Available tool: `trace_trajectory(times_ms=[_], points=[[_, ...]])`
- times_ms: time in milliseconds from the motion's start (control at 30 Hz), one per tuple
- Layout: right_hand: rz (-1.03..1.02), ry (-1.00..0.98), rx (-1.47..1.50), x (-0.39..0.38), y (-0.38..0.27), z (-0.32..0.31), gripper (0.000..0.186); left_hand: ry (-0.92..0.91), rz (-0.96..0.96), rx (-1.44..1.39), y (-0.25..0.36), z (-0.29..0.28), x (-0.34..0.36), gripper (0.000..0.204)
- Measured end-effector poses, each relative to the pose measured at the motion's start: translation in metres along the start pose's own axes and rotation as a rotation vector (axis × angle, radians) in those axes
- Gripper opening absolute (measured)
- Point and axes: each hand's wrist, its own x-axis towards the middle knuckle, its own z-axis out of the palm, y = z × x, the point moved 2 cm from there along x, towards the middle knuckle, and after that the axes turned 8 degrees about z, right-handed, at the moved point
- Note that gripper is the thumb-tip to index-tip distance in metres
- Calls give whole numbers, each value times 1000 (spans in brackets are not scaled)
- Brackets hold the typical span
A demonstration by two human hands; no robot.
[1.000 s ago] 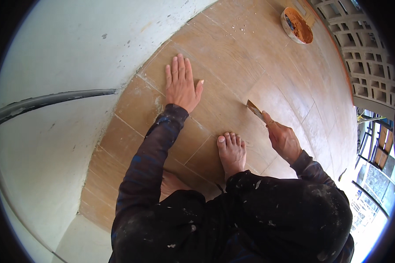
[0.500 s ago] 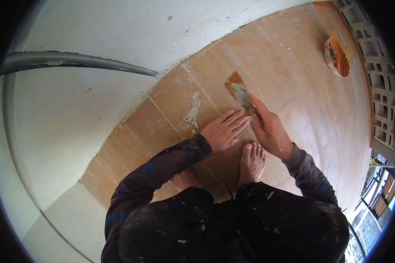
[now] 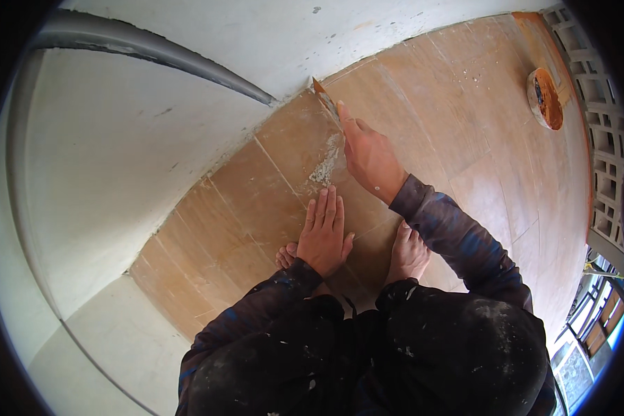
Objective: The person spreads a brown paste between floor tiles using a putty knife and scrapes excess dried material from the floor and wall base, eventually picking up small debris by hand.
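Observation:
My right hand (image 3: 374, 158) is closed round a putty knife (image 3: 327, 102) with an orange-stained blade. Its blade tip reaches the corner where the tiled floor (image 3: 423, 104) meets the white wall (image 3: 145, 132), close to the lower end of a grey pipe (image 3: 166, 55). The fingers hide most of the knife's handle. My left hand (image 3: 326, 232) is stretched out palm down with its fingers extended, holding nothing. Just beyond its fingertips lies a small heap of pale crumbs (image 3: 324, 168). Whether that palm touches the tiles I cannot tell.
A round tub (image 3: 546, 99) smeared with orange-brown paste stands at the far right. Behind it runs a pale openwork block wall (image 3: 607, 132). My bare right foot (image 3: 408, 253) is on the tiles between my arms. White crumbs (image 3: 473, 75) are scattered farther off.
My right hand has carried the putty knife left and away from me to the wall's foot. My left hand has drawn back toward me, left of the knife. The view has shifted slightly.

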Motion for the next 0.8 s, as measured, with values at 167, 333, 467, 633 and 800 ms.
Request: trace_trajectory(times_ms=[167,333,467,633,800], points=[[26,-46,-157,-30,-1,1,67,77,-71,-42,-21,-12,-3,79],[145,-113,-163,-115,10,-25,73,260,-105,43,-55,-36,29,76],[233,-181,-187,-174,15,-39,75,336,-71,162,-94,-49,73,76],[225,-223,-381,-223,25,-59,76,332,-3,256,-103,-37,130,76],[311,-266,-168,-256,35,-80,71,308,24,145,-57,-7,143,77]])
